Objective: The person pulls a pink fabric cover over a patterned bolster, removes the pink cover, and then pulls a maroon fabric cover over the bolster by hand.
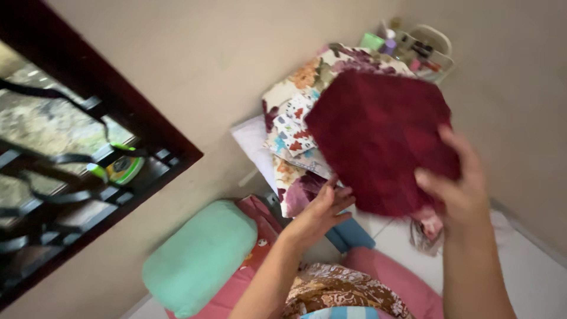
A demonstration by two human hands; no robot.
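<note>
You're mid-stack: your right hand [458, 192] is closed, thumb and fingers, on the lower right edge of the folded maroon cloth [378, 139], and your left hand [322, 212] lies flat and open, holding nothing, under its lower left corner. The cloth hangs tilted just above the floral fabric pile [295, 118], beyond your fingers. It's near-square, long axis hard to call, top corner away from you; next, probably level it and square it to the pile.

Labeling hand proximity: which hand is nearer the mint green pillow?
Left. The left hand is just up and right of the mint green pillow; the right hand is farther right, holding the dark red cloth.
</note>
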